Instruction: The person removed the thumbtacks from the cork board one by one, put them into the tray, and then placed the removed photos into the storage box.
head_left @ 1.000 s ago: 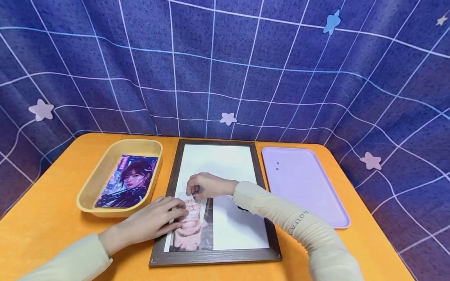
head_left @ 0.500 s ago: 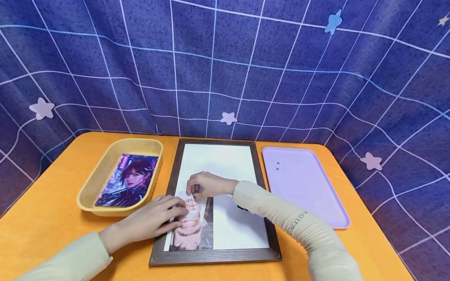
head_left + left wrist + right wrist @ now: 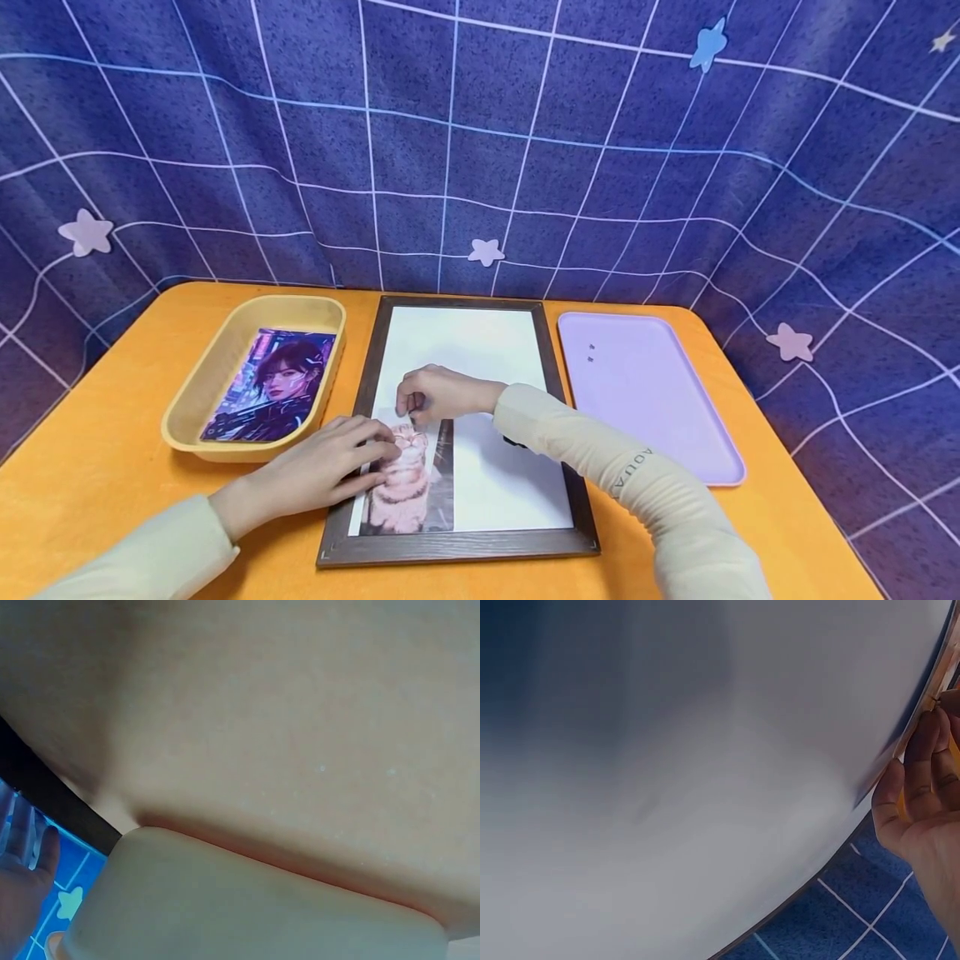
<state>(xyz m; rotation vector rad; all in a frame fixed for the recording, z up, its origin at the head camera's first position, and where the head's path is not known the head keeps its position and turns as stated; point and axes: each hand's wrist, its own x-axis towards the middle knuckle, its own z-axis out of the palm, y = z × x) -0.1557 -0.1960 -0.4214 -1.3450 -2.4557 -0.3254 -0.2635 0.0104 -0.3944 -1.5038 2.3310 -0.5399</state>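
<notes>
A brown-framed whiteboard [image 3: 506, 492] lies on the table. A photo of a cat [image 3: 401, 504] lies at its lower left corner. My left hand [image 3: 330, 462] rests across the frame's left side, its fingers spread on the photo's left edge. At the photo's top edge my right hand [image 3: 446, 393] pinches a small dark piece, mostly hidden by the fingers. The right wrist view shows the same right hand [image 3: 922, 802] with bent fingertips at the board's surface. Skin and a sleeve [image 3: 262, 900] fill most of the left wrist view.
A yellow basket [image 3: 183, 408] holding a picture of a dark-haired figure [image 3: 277, 387] stands left of the board. On the right is a lilac tray [image 3: 660, 417] with two tiny dark pieces [image 3: 591, 353]. A blue gridded curtain [image 3: 487, 167] rises behind the orange table [image 3: 765, 517].
</notes>
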